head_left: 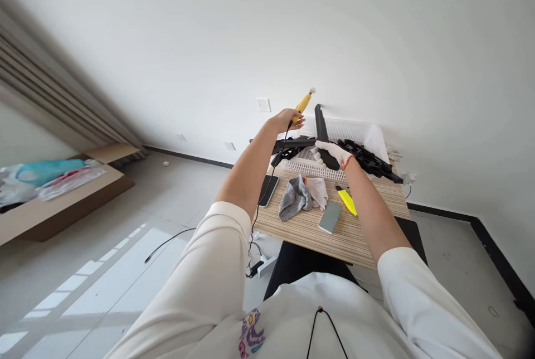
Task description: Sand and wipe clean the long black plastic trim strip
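Note:
My left hand [286, 119] is bare and closed around a yellow corded pen-shaped tool [303, 103], its tip pointing up toward the wall. My right hand [332, 151] wears a white knit glove and grips a long black plastic part [322, 137] that stands upright over a white plastic basket [355, 131]. The basket holds several more black parts [370, 159]. Both hands are raised above the far side of a small wood-grain table [355, 236].
On the table lie a grey cloth [293, 198], a white glove [318, 190], a yellow knife-like tool [346, 200], a grey block [330, 217] and a dark phone [268, 190]. A power strip [263, 264] sits on the floor; a cardboard box [58, 197] stands at left.

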Tool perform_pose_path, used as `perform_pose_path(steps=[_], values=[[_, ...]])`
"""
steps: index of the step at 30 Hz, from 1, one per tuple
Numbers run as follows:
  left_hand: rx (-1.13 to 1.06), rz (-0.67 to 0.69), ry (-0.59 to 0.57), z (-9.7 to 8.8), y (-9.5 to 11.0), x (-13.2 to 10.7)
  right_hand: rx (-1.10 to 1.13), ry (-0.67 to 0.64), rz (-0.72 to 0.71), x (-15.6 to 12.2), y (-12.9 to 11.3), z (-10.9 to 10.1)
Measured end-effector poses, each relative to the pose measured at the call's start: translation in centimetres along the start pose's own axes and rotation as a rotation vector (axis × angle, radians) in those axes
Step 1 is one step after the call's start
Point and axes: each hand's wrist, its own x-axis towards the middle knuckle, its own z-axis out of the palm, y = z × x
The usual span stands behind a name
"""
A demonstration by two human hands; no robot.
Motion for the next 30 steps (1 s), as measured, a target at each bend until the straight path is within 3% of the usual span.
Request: perform_pose_path(steps=[6,11,18,23,27,30], values=[[-0.095,0.139,-0.157,-0.5,0.2,-4.2,-0.016,0.029,0.018,-0.5,-0.1,1.3],[-0.038,0.214,-0.166,-0.3,0.0,-7.1,-0.052,0.007,-0.039,-2.6,1.8,3.4],[-0.040,0.255,-0.205,-0.1,-3.5,-10.6,0.030,-0.034,-0.005,-6.2,6.4,3.6],[-0.059,0.204,-0.213,-0.1,-4.4,-11.7,0.061,-0.028,-0.072,-7.7,7.9,2.5],[-0.080,0.188,-0.273,0.1,-3.9,-12.1,0.017,0.001,-0.099,-8.5,7.7,3.0],[0.020,0.239,-0.317,0.8,-3.7,-12.7,-0.010,0.003,-0.130,-8.8,7.6,3.5]])
